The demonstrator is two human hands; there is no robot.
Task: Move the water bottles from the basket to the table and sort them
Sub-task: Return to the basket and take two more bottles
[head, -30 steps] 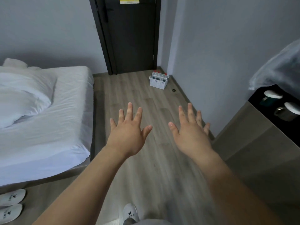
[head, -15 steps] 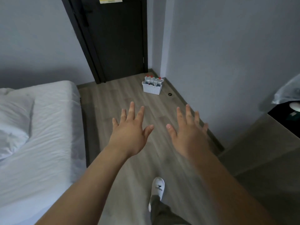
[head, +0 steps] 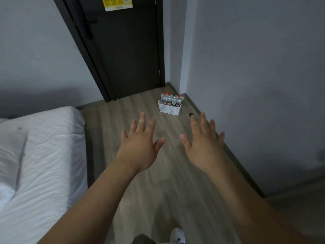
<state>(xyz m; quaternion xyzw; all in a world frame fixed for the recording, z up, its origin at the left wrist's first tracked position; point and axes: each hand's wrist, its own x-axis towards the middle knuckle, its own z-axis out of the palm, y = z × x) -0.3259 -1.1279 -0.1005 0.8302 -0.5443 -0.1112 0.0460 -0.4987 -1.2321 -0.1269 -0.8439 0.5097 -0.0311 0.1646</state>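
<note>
Water bottles [head: 171,100] with red and green caps, upright in a white basket [head: 169,109] on the floor [head: 123,113], in its far corner beside the dark door [head: 126,50]; left hand [head: 140,147] and right hand [head: 204,147] held out, well apart from the basket, each grip wide open, fingers spread, holding nothing

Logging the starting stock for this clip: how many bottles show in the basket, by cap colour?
Red-capped bottles: 3
Green-capped bottle: 1
Total: 4 visible in the basket
</note>
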